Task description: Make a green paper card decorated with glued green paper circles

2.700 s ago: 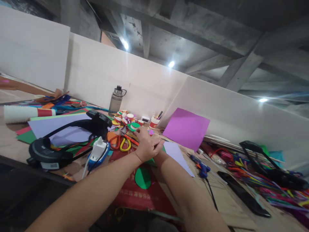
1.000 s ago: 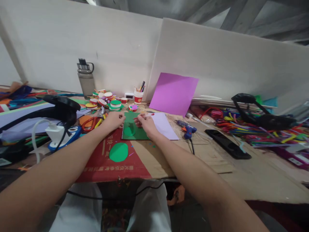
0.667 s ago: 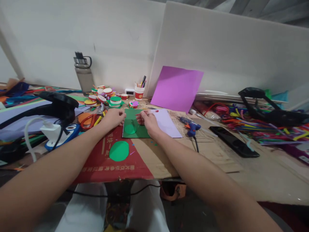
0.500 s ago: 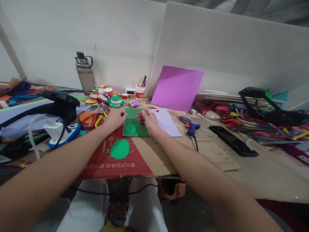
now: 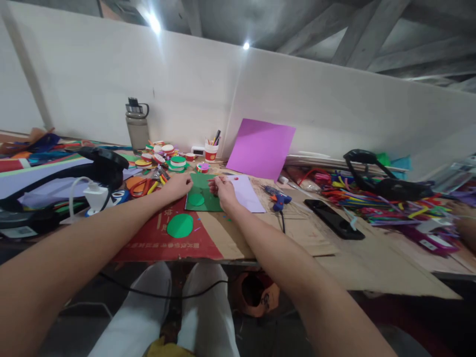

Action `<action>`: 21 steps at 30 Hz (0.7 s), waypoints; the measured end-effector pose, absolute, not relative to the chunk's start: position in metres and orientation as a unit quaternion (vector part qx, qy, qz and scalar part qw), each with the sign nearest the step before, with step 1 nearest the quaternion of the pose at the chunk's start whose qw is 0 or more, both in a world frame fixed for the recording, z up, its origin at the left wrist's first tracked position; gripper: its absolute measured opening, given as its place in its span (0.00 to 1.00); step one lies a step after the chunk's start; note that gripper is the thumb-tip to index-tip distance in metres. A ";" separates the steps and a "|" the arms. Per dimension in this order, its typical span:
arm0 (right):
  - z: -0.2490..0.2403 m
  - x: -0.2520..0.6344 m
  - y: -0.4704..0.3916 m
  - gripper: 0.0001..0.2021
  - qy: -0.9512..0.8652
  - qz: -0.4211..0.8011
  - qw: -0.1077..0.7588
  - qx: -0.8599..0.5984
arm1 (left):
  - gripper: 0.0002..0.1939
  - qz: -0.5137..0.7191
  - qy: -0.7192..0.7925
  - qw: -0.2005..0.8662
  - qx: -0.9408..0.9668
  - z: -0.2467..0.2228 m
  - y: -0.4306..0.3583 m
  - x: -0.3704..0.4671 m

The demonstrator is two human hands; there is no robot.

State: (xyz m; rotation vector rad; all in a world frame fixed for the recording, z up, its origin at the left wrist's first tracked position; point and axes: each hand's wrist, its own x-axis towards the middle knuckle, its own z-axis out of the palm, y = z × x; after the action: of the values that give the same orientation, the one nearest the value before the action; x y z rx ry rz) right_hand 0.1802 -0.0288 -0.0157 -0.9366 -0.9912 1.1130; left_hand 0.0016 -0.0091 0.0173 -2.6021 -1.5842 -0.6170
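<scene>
My right hand is closed in a pinch over the green sheet, near its right side. It seems to hold a thin pencil, whose red end shows over the pale purple paper. At the green sheet's upper left edge is my left hand, fingers curled in; what they pinch, if anything, is hidden. A bright green disc lies on the green sheet between my hands. Closer to me, a second green disc lies on the red part of the cardboard.
A glue gun and a phone lie to the right. Orange-handled scissors are left of my left hand. Behind stand small paper hats, a cup of pens, a bottle and a purple sheet.
The camera has tilted up and turned a little right, so more ceiling shows. My hands stay at the green sheet, with little visible movement between them.
</scene>
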 end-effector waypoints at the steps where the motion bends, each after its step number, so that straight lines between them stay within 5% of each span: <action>1: -0.016 0.180 -0.029 0.06 -0.432 0.490 0.636 -0.411 | 0.12 -0.195 -0.509 0.016 -0.838 0.019 -0.008 0.001; 8: -0.005 0.179 -0.033 0.08 -0.405 0.514 0.638 -0.407 | 0.15 -0.195 -0.501 0.025 -0.843 0.035 -0.015 0.003; 15: 0.026 0.224 -0.022 0.08 -0.324 0.450 0.764 -0.330 | 0.16 -0.240 -0.453 -0.017 -0.858 0.031 -0.021 0.004; 21: 0.007 0.221 -0.016 0.10 -0.396 0.427 0.714 -0.388 | 0.17 -0.254 -0.444 -0.034 -0.859 0.031 -0.001 0.015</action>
State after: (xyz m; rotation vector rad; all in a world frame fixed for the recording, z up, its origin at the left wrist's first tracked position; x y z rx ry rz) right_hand 0.2206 -0.0161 0.0075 -0.8605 -0.8784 0.9455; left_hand 0.0155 -0.0010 0.0309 -2.7570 -1.4246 -0.8171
